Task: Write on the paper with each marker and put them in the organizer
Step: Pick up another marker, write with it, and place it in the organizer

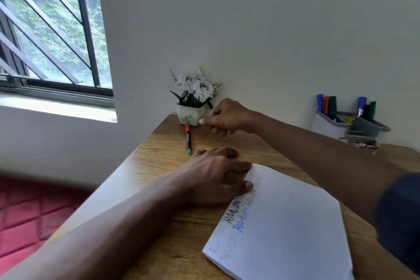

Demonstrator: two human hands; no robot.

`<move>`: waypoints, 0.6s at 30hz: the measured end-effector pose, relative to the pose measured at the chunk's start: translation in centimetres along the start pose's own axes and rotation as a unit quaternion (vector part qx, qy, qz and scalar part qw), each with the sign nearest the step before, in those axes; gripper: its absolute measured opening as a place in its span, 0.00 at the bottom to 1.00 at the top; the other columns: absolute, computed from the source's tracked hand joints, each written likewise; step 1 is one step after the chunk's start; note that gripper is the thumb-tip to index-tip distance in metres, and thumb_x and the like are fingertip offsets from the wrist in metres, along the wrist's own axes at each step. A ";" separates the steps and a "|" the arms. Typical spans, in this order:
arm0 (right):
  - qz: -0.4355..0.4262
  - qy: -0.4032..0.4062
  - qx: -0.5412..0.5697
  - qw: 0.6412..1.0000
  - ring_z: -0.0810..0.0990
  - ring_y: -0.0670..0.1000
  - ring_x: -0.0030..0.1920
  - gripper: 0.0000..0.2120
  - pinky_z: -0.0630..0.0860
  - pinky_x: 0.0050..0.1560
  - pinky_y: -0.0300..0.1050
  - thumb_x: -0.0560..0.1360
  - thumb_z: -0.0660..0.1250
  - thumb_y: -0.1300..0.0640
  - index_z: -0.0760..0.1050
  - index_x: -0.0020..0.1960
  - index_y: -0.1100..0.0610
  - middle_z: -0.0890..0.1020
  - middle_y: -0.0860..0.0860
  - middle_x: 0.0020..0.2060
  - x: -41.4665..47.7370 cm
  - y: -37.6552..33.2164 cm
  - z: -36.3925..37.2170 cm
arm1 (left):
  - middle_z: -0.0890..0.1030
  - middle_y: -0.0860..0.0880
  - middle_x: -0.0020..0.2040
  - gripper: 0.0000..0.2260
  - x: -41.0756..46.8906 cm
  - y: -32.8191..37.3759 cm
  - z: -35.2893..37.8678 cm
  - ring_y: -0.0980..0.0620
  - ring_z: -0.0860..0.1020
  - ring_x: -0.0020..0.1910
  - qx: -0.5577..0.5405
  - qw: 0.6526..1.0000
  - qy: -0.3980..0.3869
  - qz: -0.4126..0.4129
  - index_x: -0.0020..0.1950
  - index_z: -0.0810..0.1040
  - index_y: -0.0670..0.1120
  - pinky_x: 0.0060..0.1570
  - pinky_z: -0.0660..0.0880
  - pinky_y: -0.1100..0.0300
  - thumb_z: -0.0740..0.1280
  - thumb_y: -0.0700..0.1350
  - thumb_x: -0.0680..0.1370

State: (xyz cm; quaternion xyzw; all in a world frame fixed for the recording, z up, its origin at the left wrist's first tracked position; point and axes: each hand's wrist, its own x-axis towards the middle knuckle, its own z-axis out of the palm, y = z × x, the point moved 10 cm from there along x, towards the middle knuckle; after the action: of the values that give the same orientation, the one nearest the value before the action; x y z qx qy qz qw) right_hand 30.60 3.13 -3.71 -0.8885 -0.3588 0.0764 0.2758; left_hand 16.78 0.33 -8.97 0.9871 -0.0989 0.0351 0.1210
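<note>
Wood-grain brown table [172, 229] fills the near and middle scene, its far edge meeting a plain white wall [250, 29]. To the far left a barred window [52, 29] shows green foliage outside, and a red quilted surface [20, 218] lies below the table's left edge.

At the far edge a small white pot of white artificial flowers [193, 102] stands against the wall. Just in front of the pot lies a marker with a black barrel, red cap and teal end [188, 138], pointing toward the near side, flat on the wood and apart from both hands.

A white pad of paper [291, 223] lies at an angle on the near right, with one line of black lettering and one of blue along its left edge. The left hand [213, 177] rests palm down, fingers pressed flat at the pad's far left corner. The right hand [227, 118] hovers beside the pot, fingers curled loosely with thumb and forefinger together; nothing can be seen in it.

At the far right a grey plastic desk organizer [347, 125] holds blue, red, green and dark markers [327, 104] standing upright in two compartments.
</note>
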 end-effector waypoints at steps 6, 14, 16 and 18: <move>0.044 -0.050 -0.041 0.997 0.76 0.48 0.24 0.16 0.70 0.24 0.34 0.70 0.79 0.47 0.78 0.45 0.57 0.83 0.52 0.31 2.4 -2.2 3.8 | 0.62 0.49 0.80 0.29 0.3 0.6 0.0 0.45 0.60 0.78 0.021 1.000 -0.001 0.003 0.78 0.64 0.62 0.73 0.60 0.40 0.58 0.68 0.79; 0.005 0.023 -0.138 0.990 0.81 0.50 0.42 0.16 0.73 0.33 0.41 0.69 0.78 0.48 0.79 0.49 0.55 0.81 0.50 0.40 2.2 -2.6 1.7 | 0.61 0.47 0.80 0.28 0.4 1.0 0.3 0.45 0.58 0.79 0.044 0.999 -0.021 0.008 0.79 0.62 0.60 0.74 0.60 0.41 0.56 0.67 0.80; -0.021 0.042 -0.139 0.989 0.79 0.47 0.39 0.12 0.71 0.33 0.41 0.70 0.78 0.48 0.78 0.42 0.53 0.80 0.47 0.38 1.1 -2.9 0.2 | 0.60 0.47 0.81 0.28 0.4 1.2 0.4 0.45 0.56 0.80 0.046 0.998 -0.029 0.009 0.80 0.61 0.60 0.75 0.58 0.40 0.56 0.67 0.80; -0.048 0.075 -0.149 0.985 0.79 0.47 0.36 0.13 0.73 0.34 0.42 0.70 0.77 0.48 0.76 0.37 0.53 0.81 0.47 0.35 -0.6 -3.5 -1.5 | 0.59 0.47 0.81 0.28 0.4 1.1 0.4 0.45 0.56 0.80 0.042 0.999 -0.028 0.005 0.80 0.60 0.61 0.75 0.58 0.40 0.56 0.67 0.80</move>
State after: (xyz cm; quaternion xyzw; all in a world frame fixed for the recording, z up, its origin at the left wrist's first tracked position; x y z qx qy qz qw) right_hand 28.52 4.14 -0.61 -0.9045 -0.3869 -0.0576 0.1700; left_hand 16.98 -0.87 -9.07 0.9914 -0.1054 0.0118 0.0764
